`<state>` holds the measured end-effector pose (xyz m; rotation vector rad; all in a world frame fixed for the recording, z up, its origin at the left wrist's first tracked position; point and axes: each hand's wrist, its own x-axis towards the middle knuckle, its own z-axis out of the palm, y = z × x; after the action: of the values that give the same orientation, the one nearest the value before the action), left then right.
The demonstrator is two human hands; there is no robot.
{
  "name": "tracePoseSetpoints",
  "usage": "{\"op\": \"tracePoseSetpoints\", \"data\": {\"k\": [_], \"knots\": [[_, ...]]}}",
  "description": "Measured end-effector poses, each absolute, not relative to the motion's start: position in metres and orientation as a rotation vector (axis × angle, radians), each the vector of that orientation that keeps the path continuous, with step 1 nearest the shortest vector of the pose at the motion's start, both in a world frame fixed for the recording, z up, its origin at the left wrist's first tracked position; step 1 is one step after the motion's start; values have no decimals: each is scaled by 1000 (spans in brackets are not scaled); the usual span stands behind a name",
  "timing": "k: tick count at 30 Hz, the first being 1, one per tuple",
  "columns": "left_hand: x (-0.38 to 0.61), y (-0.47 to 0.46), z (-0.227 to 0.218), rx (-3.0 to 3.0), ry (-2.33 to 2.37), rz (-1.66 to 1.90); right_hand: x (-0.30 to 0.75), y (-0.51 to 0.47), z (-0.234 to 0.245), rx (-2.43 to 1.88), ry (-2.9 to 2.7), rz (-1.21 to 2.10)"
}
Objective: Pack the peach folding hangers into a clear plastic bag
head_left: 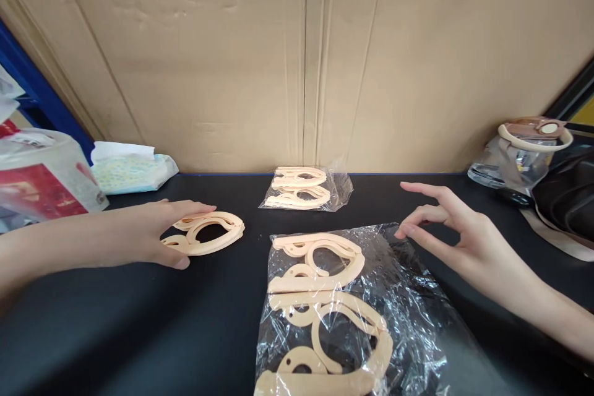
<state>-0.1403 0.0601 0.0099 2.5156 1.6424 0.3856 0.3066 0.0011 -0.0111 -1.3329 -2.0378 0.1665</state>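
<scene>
A beige folded clothes hanger (227, 241) lies on the black table at the left. My left hand (158, 232) is around its left part, thumb on the near side and fingers on the far side. In front of me, a clear plastic bag (417, 297) holds two more folded hangers (352, 260), seen through the film. My right hand (450, 229) pinches the bag's far right corner between thumb and a bent finger, its index finger stretched out above. Farther back, a smaller-looking clear bag (342, 189) with folded hangers inside rests near the wall.
Cardboard (208, 62) stands upright along the table's back edge. On the left are a pack of tissues (134, 170) and a translucent container with a red label (41, 185). A clear cup with a brown lid (529, 148) and a black bag (568, 192) are at the right.
</scene>
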Motion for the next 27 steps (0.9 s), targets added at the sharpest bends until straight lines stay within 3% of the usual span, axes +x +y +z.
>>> {"op": "tracePoseSetpoints", "data": {"k": [7,15,19,27], "knots": [[-102,47,40,2462,1874,300,303,-5,-11,-1287,-2047,125],[5,-2,37,2779,1173,566,275,-27,18,-1018,-2371,-13],[42,-26,24,2796,966,675,274,-44,23,-1012,-2420,134],[54,-24,15,2561,980,691,292,-55,12,-1072,-2266,417]]}}
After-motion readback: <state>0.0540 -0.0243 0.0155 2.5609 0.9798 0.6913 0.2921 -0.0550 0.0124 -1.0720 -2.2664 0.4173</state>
